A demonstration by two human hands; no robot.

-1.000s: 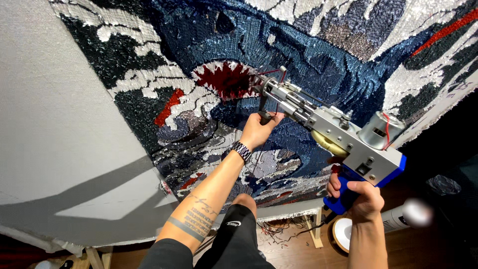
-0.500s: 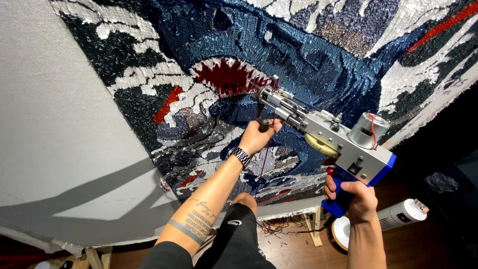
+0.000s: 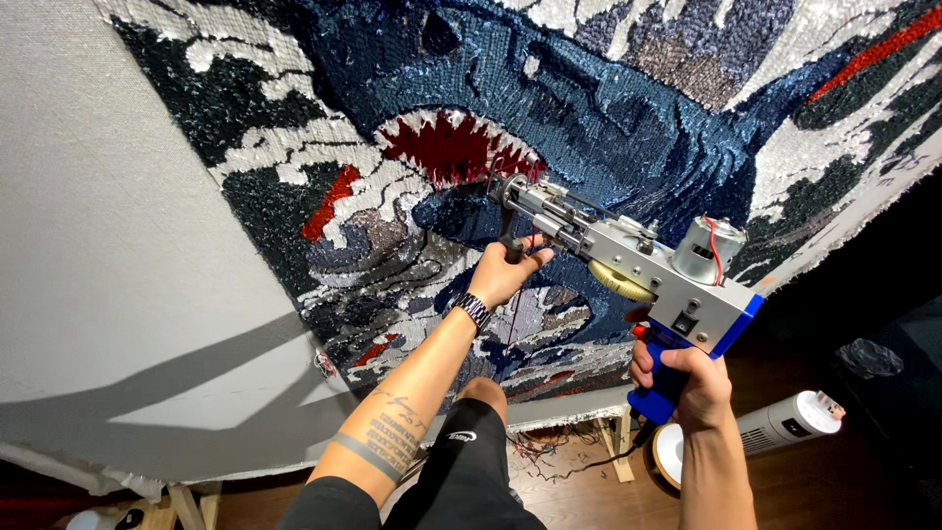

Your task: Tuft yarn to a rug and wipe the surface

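A grey metal tufting gun (image 3: 628, 260) with a blue handle points its needle tip at the cloth just below a red, white-toothed mouth shape. My left hand (image 3: 508, 273) grips the gun's black front handle. My right hand (image 3: 682, 378) wraps the blue rear grip. The gun works on a large stretched tufting cloth (image 3: 147, 226) bearing a blue, white, black and red shark-and-waves design (image 3: 549, 108). A red yarn strand runs down from the gun past my left hand.
The cloth's left part is bare grey-white fabric with shadows across it. A wooden frame leg (image 3: 620, 450) stands below the cloth on a wood floor. A white tower fan (image 3: 775, 427) lies at lower right. My dark-clad knee (image 3: 461, 461) is raised below.
The gun and both hands have shifted slightly down and left across the cloth, the tip moving from beside the red mouth to just under it. The grips have not changed.
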